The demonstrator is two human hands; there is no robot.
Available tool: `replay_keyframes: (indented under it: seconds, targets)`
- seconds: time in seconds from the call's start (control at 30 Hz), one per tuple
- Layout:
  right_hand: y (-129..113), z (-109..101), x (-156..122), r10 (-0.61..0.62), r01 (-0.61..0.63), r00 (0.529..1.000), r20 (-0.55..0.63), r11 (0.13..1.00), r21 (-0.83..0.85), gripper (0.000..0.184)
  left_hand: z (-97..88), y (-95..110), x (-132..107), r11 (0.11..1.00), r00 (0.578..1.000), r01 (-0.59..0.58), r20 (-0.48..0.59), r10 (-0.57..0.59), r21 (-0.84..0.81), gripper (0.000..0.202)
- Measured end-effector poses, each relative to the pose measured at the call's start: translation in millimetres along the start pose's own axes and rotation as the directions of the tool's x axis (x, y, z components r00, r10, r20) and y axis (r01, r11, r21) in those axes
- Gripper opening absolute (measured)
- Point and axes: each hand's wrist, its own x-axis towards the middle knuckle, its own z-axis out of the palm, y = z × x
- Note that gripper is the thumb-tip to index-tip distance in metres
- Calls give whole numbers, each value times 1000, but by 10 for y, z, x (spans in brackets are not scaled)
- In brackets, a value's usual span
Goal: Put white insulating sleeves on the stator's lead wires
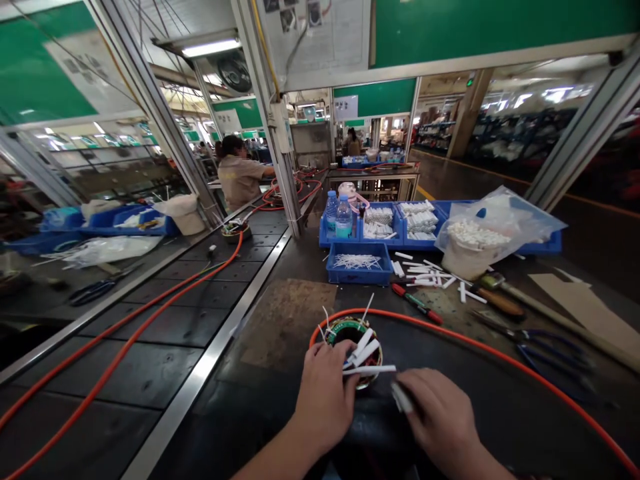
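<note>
A round motor stator (353, 331) with copper windings and several white sleeves sticking out of it sits on the dark bench close in front of me. My left hand (325, 393) rests on its near left side and pinches a white sleeve (369, 369) that lies across the ring. To the right of the stator, my right hand (439, 412) is closed around another white sleeve (401, 398).
An orange hose (475, 350) loops around the stator. Behind are blue trays (359, 263) of white sleeves, two water bottles (343, 217), a bag-lined bucket (467, 250), a red screwdriver (417, 304) and blue-handled pliers (547, 347). A conveyor (165, 320) runs on the left; a person (240, 175) works farther along.
</note>
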Motion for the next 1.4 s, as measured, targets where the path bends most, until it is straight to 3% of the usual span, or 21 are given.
replay_keyframes:
  seconds: [0.1,0.2,0.3,0.37,0.43,0.53,0.6,0.67,0.77,0.83,0.97,1.03,1.2,1.3,1.4]
  targets:
    - [-4,-56,-36,177,-186,982,63,962,202,27,103,-39,-67,995,990,-85,-109,90,51,37]
    - [-70,-31,-116,163,-189,982,99,903,385,29,177,-117,-108,982,970,-179,-159,186,56,45]
    - [-158,38,-272,105,-123,992,64,870,478,40,160,-226,-99,975,971,-221,-95,219,-3,52]
    - [-211,102,-363,159,-203,979,129,820,536,39,97,-303,-68,975,977,-211,-26,210,-69,54]
    - [-251,174,-396,307,-404,914,264,708,578,28,-6,-359,-19,973,980,-179,56,189,-146,55]
    - [-264,272,-335,476,-651,757,448,488,581,18,-205,-360,82,969,970,-81,203,130,-232,53]
    - [-233,309,-260,511,-721,688,515,400,566,17,-318,-300,160,966,950,-35,293,111,-254,55]
    - [-181,319,-187,527,-742,663,532,371,558,17,-372,-220,234,969,925,20,373,77,-248,54]
    - [-81,299,-95,530,-717,688,496,392,577,11,-338,-125,317,976,912,156,401,-83,-155,45]
    - [-3,277,-34,504,-694,714,487,417,587,16,-285,-99,342,976,916,182,381,-124,-121,41]
    - [178,215,129,328,-589,799,505,600,542,51,-242,-83,334,988,930,25,367,33,-152,28]
    - [251,166,230,239,-511,819,521,717,474,53,-236,-60,307,993,945,-30,319,64,-112,25]
    - [313,43,444,93,-327,805,586,893,308,41,-83,6,166,989,986,-134,109,126,70,26]
    - [293,-6,523,42,-207,784,619,958,197,30,78,-8,42,968,978,-197,-33,205,158,29]
    - [276,-52,575,0,-124,765,644,981,147,25,185,-52,-50,952,968,-233,-48,247,197,36]
